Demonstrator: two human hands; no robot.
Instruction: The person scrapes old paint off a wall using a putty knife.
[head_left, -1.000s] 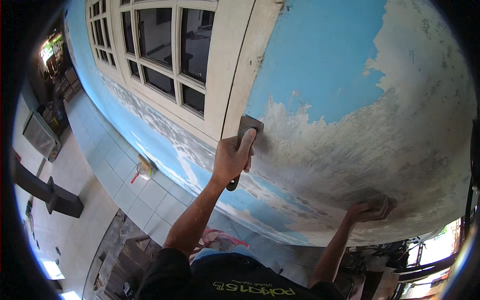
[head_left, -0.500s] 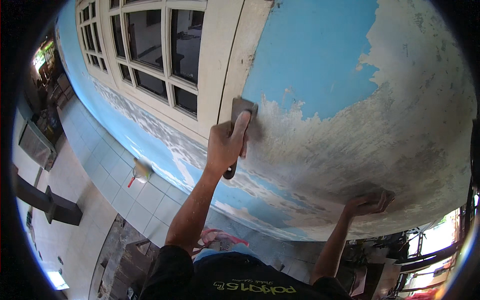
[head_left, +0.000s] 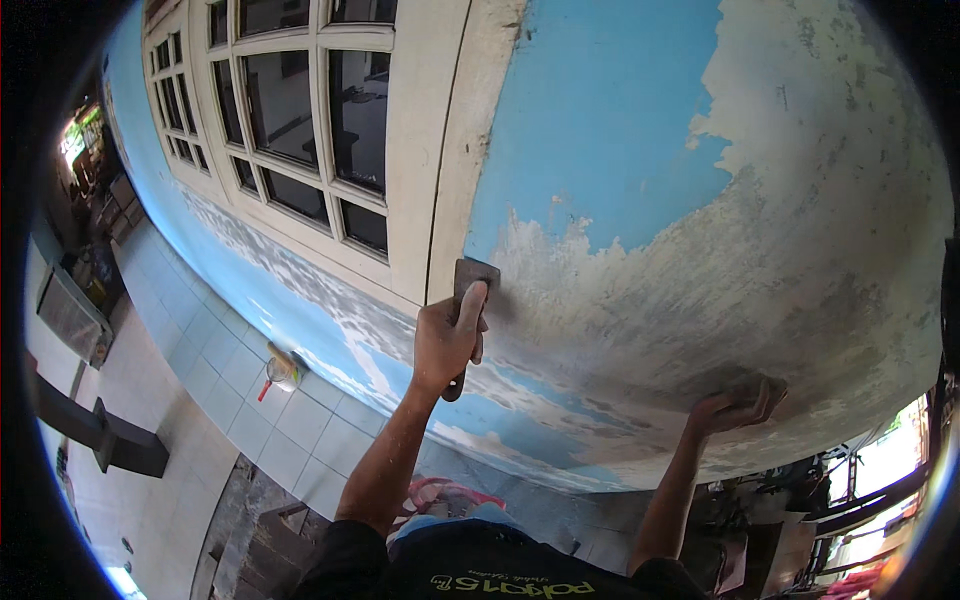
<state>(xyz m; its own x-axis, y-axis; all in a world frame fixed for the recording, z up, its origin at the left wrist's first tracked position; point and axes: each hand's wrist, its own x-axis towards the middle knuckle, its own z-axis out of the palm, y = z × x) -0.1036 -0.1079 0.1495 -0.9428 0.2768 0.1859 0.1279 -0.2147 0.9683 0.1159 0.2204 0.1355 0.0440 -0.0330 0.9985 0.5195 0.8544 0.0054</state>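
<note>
— We count one scraper (head_left: 474, 275), gripped in our left hand (head_left: 447, 340), its blade flat on the wall (head_left: 600, 150) beside the window frame (head_left: 440, 150).

— Our right hand (head_left: 728, 408) presses the wall; whether it holds anything, we cannot tell. One small pot (head_left: 282, 371) sits on the tiles, contents unclear.

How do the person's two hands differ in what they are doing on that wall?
The left hand grips a scraper, forefinger along its blade, beside the cream window frame; the right hand holds no tool and rests flat on the wall. The left hand sits higher, the right lower and further out. Both reach the stripped, greyish patch.
</note>
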